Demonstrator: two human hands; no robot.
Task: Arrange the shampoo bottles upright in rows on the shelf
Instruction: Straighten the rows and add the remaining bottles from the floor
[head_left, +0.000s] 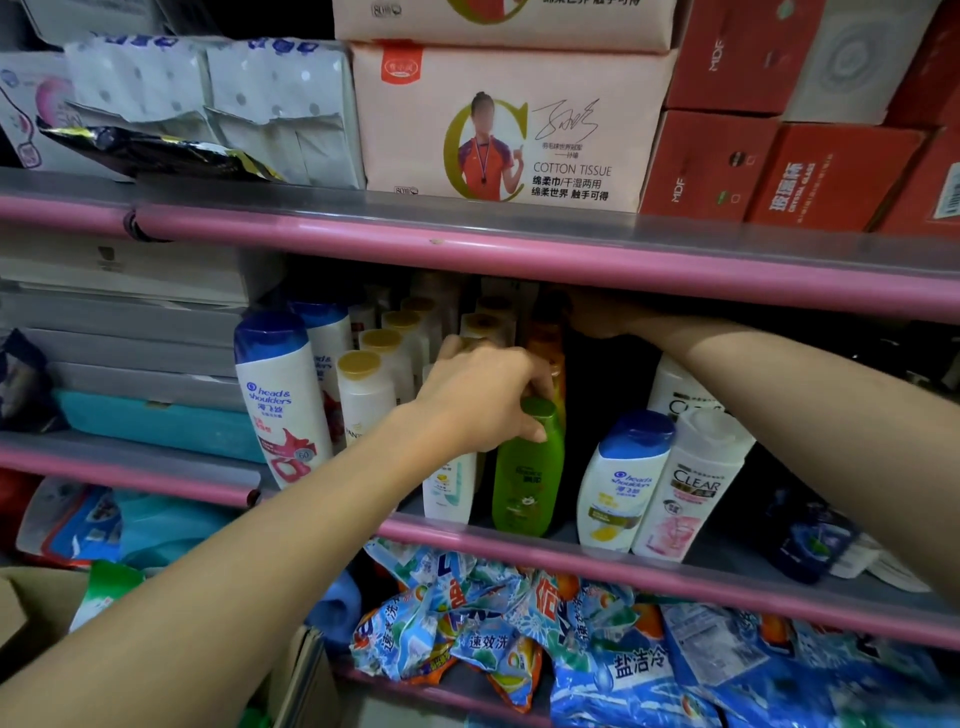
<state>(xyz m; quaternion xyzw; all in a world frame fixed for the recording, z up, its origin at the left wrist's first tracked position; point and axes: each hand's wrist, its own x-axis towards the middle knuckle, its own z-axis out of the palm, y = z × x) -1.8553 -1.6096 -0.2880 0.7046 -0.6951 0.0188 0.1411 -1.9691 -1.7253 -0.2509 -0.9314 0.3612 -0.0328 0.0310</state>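
From the head view, your left hand (488, 395) is curled over the top of the green shampoo bottle (527, 470), fingers and thumb closed round its green cap. That bottle stands upright at the front of the middle shelf (571, 564), just behind the pink rail. Just to its left, partly hidden by your forearm, stands a white bottle with a pale green label (449, 491).

Your right hand (597, 317) reaches deep under the shelf above, near the orange bottles (548, 345); it sits in shadow, so you cannot tell how its fingers lie or whether it has hold of anything.

To the left, the white gold-capped bottles (366, 389) stand upright in a row running back, with two tall Head & Shoulders bottles (280, 400) beside them. To the right of a dark gap, a small Head & Shoulders bottle (626, 480) leans against a white Clear bottle (693, 486), both tilted.

Cotton tissue packs (498, 130) and red boxes (779, 171) fill the shelf above; blue detergent bags (498, 623) lie on the shelf below.
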